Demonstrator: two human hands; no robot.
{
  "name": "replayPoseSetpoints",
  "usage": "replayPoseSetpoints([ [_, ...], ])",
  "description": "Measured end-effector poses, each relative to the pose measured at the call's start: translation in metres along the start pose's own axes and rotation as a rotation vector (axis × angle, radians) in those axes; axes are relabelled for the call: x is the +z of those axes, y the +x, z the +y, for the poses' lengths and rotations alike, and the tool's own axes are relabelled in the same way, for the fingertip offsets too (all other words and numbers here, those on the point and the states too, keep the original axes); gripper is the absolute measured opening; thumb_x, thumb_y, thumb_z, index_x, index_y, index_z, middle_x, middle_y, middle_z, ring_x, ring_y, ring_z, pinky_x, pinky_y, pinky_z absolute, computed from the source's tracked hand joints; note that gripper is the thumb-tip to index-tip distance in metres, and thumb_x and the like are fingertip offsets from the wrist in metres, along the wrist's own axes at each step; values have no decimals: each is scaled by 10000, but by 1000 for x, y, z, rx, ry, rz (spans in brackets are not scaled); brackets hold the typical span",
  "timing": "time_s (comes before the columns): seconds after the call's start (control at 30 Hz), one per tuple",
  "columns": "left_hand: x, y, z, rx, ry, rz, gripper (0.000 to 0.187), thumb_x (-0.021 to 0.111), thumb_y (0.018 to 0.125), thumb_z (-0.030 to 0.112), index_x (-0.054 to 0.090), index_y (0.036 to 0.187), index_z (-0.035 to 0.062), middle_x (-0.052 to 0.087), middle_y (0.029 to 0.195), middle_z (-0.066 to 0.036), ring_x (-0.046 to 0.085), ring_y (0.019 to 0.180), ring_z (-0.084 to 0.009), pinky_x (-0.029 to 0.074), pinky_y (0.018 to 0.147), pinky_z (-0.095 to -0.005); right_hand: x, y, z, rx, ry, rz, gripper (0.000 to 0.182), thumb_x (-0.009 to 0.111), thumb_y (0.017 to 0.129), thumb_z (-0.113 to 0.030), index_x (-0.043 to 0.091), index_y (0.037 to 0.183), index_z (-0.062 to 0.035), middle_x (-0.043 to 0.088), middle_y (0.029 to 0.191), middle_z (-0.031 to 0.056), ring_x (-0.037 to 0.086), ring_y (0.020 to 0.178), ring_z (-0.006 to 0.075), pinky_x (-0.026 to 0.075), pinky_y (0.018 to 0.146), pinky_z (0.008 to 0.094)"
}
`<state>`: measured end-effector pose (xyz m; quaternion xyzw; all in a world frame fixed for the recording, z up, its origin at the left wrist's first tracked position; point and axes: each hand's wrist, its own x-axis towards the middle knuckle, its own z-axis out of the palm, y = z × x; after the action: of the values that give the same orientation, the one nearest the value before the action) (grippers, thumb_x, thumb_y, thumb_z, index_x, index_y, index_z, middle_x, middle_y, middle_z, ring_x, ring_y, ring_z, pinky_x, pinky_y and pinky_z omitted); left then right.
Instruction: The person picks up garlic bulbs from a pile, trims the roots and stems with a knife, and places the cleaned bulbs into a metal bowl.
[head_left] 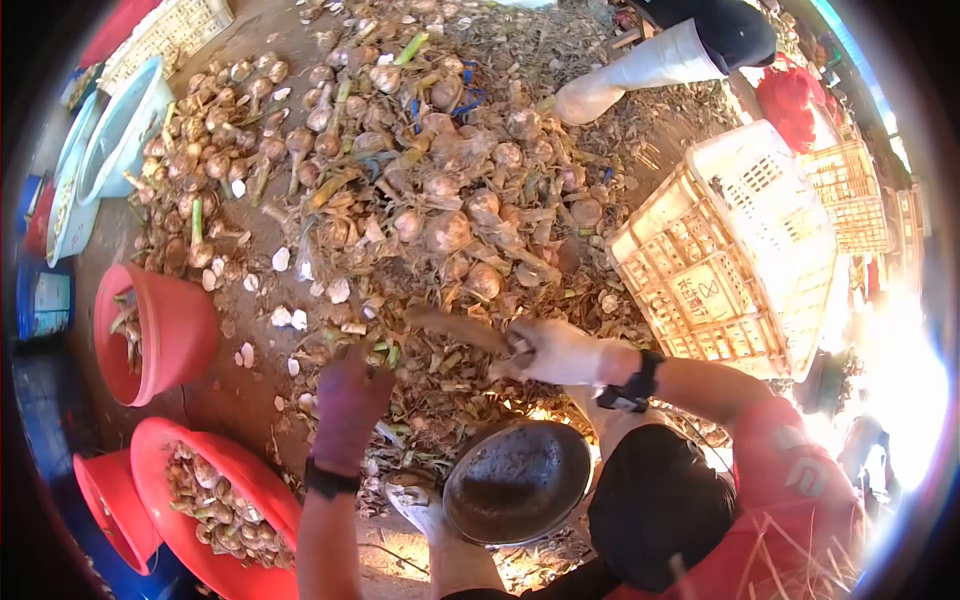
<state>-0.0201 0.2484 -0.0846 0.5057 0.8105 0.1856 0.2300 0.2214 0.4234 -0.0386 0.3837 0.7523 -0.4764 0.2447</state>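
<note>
My right hand point(555, 352), in a pale glove, is closed round the handle of a knife point(455, 328). Its brownish blade points left over the heap of garlic bulbs point(440, 230). Opposite the blade's tip is my left hand point(350, 405), in a purple glove. Its fingers are curled, and whatever they hold is blurred and hidden. Cut stems and dry leaves point(440, 400) cover the ground below both hands. A dark round pan point(520, 485) rests between my legs, close to my shoe.
Along the left stand a pink bucket point(185, 330), a red basin point(155, 470) holding garlic, and light-blue tubs point(130, 130). A yellowish plastic crate point(700, 290) leans at the right. Another person's white boot point(640, 75) is beyond the heap.
</note>
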Motion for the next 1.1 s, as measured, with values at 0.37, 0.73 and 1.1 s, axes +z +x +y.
replayPoseSetpoints([
  [0.37, 110, -29, 76, 315, 538, -272, 478, 598, 814, 465, 631, 1149, 125, 528, 1276, -195, 486, 1146, -484, 489, 866, -524, -39, -53, 115, -89, 316, 336, 362, 663, 789, -126, 564, 1132, -62, 621, 864, 152, 599, 789, 218, 478, 728, 345],
  [0.73, 74, 16, 130, 182, 352, -181, 255, 595, 804, 256, 632, 1005, 104, 625, 884, -121, 616, 801, -277, 501, 688, -404, -41, -48, 130, -171, 245, 342, 367, 593, 829, -162, 538, 1177, -59, 620, 870, 211, 622, 806, 358, 481, 715, 419],
  [1.1, 114, 6, 61, 304, 250, -229, 197, 562, 788, 50, 640, 960, 106, 620, 863, -87, 614, 814, -228, 505, 695, -349, -45, -42, 100, -165, 223, 276, 343, 647, 790, -131, 538, 1096, -20, 584, 914, 153, 587, 826, 275, 458, 719, 390],
])
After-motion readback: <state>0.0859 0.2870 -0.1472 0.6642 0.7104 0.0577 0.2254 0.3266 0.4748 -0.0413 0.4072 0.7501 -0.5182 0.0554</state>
